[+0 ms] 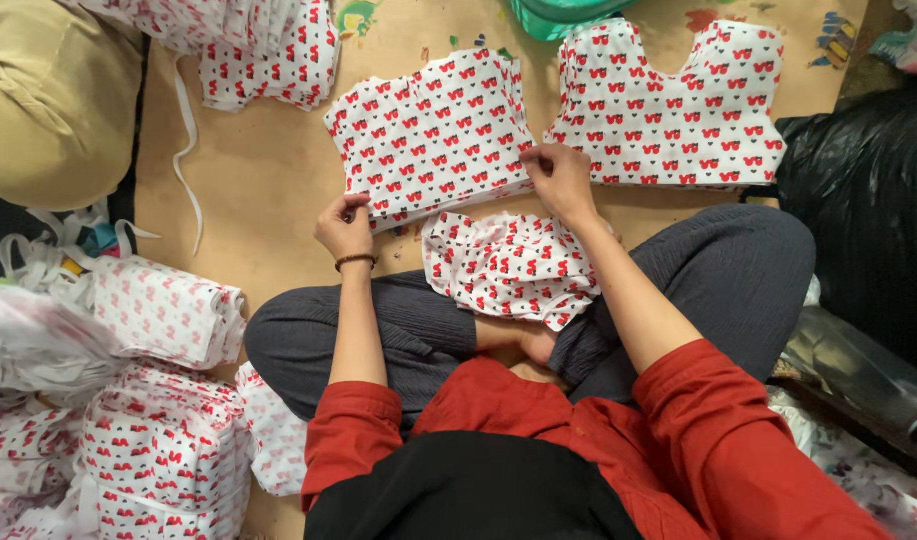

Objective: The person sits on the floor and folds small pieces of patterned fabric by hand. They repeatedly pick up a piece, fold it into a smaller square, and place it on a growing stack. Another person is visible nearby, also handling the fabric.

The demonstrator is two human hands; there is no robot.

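Over on your far left there's a heap of bundled fabric stacks (163, 440), white with red print, tied up and sitting beside your knee, plus a tan cushion (48, 95) up in the corner. A loose white strip (186, 150) is lying on the tan floor mat (268, 180) next to it.

Your left hand (344, 226) is pinching the lower left corner of the middle stack of cut fabric pieces (430, 130), fingers closed on the edge, with a dark bracelet (354, 260) on that wrist. Your right hand (559, 180) is pressing down on the same stack's lower right corner, fingers curled over the edge; can't tell if it's actually gripping.

Just below, a crumpled printed piece (508, 268) is resting in your lap against your grey trousers (718, 270). To the right, a second cut stack (678, 110) with a scooped neckline is lying flat, and a black plastic bag (868, 200) is sitting at the far right.
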